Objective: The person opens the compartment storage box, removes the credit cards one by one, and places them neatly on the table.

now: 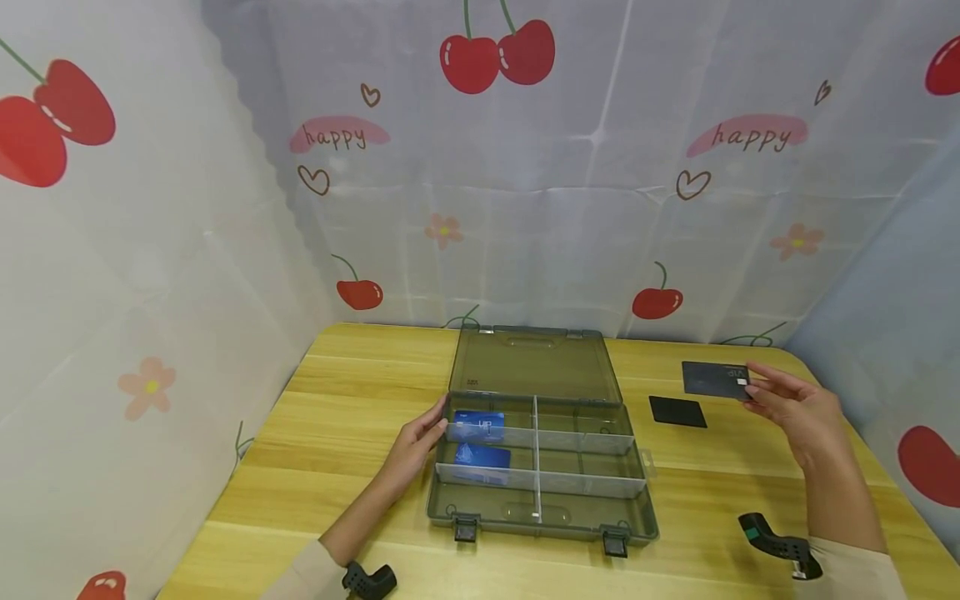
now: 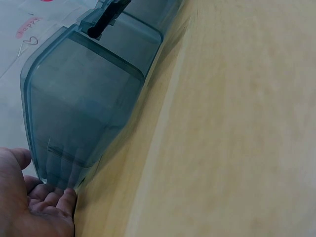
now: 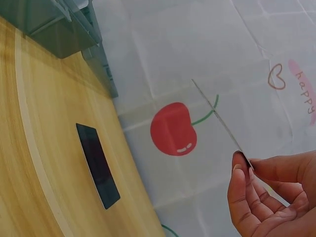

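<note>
In the head view, my right hand [image 1: 806, 414] pinches a dark VIP card [image 1: 712, 379] by its right end, above the table. Seen edge-on in the right wrist view, the same card [image 3: 217, 114] is gripped between thumb and fingers of my right hand [image 3: 271, 192]. A second black card [image 1: 677, 411] lies flat below and left of it. My left hand [image 1: 414, 443] holds the left side of an open, see-through divided storage box [image 1: 542, 523], thumb near the rim. Two blue cards, one marked VIP [image 1: 480, 426], one beneath it [image 1: 482, 463], lie in separate left-hand compartments.
The box's lid [image 1: 536, 367] lies folded back toward the rear curtain [image 1: 525, 250]. Two black latches, left [image 1: 465, 528] and right [image 1: 615, 542], hang at its front. A wooden table [image 1: 360, 375] bears everything, with printed curtains behind and on both sides.
</note>
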`<state>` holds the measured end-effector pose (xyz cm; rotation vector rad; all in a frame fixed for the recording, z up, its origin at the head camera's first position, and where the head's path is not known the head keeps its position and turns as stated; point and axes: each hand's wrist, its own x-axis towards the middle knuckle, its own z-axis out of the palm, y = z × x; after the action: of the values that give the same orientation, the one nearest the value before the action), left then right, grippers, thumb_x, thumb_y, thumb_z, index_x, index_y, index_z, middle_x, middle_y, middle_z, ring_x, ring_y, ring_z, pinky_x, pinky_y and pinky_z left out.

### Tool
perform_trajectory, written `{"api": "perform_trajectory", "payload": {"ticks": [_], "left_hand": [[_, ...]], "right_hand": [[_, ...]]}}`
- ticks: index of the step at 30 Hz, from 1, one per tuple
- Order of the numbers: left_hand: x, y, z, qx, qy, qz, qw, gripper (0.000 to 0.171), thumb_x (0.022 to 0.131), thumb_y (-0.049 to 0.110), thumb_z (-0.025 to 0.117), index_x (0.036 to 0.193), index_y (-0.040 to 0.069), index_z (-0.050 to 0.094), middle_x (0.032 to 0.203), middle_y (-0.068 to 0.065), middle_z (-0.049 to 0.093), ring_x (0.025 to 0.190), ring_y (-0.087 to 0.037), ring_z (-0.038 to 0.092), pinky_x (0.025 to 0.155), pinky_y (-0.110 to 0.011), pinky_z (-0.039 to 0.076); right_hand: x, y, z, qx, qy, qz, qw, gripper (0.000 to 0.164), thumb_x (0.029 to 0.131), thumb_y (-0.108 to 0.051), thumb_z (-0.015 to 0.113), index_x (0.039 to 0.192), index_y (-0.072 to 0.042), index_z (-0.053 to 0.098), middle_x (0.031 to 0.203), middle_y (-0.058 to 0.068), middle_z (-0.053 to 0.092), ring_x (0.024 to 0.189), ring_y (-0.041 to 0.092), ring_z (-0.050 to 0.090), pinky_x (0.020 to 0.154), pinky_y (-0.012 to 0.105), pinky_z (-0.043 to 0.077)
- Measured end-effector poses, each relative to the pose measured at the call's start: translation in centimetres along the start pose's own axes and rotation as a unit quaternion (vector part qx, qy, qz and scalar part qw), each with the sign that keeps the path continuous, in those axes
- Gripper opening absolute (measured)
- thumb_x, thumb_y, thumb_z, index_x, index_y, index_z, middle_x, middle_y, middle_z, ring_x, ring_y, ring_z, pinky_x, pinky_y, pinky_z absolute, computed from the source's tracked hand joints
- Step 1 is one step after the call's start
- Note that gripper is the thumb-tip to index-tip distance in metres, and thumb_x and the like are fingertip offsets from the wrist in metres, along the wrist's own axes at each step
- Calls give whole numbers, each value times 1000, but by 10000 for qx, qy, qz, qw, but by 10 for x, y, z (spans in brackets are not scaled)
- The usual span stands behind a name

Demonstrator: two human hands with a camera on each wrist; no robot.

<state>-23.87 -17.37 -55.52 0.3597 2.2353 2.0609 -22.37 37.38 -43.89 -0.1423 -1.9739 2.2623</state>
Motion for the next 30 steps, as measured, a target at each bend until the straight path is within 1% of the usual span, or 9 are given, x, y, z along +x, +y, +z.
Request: {"api": "perform_trajectory", "payload": {"ticks": [8, 12, 16, 19, 23, 30], "left_hand": [[0, 2, 0, -22, -40, -4, 10000, 55, 107, 26, 53, 157, 8, 37, 164, -6, 30, 149, -29, 30, 115, -45, 35], [0, 2, -1, 1, -18, 0, 10000, 56, 107, 27, 54, 157, 8, 37, 164, -6, 30, 149, -29, 30, 115, -45, 35], [0, 2, -1, 16, 15, -2, 10000, 55, 107, 27, 54, 157, 9, 37, 164, -5, 30, 149, -28, 30, 115, -45, 36], [0, 2, -1, 11, -5, -4, 10000, 56, 107, 28, 53, 157, 9, 37, 164, -5, 29, 149, -28, 30, 115, -45, 35], [0, 3, -1, 11, -37, -12, 10000, 56, 107, 29, 53, 157, 9, 36, 164, -5, 28, 149, -28, 29, 115, -44, 35], [0, 3, 0, -10, -86, -17, 10000, 57, 108, 29, 53, 158, 9, 35, 165, -6, 27, 150, -27, 27, 116, -45, 34]], "right_hand": [[3, 5, -6, 92, 181, 138, 9997, 35, 90, 2, 73, 119, -18, 78, 91, -5, 72, 76, 12, 74, 68, 24, 62], [5, 7, -8, 108, 172, 146, 9997, 36, 91, 3, 72, 120, -17, 77, 92, -4, 72, 78, 10, 73, 70, 25, 62], [6, 9, -11, 72, 146, 133, 9998, 35, 92, 4, 70, 115, -20, 79, 92, -4, 72, 79, 9, 72, 69, 24, 62], [7, 12, -14, 65, 159, 123, 9998, 35, 92, 6, 69, 114, -20, 79, 92, -5, 72, 79, 9, 72, 68, 24, 61], [8, 15, -19, 47, 184, 111, 9998, 37, 93, 7, 68, 119, -18, 78, 92, -6, 72, 79, 8, 72, 69, 23, 61], [9, 21, -25, 105, 318, 223, 9992, 37, 92, 9, 67, 116, -18, 79, 91, -5, 72, 80, 7, 71, 69, 23, 61]]}}
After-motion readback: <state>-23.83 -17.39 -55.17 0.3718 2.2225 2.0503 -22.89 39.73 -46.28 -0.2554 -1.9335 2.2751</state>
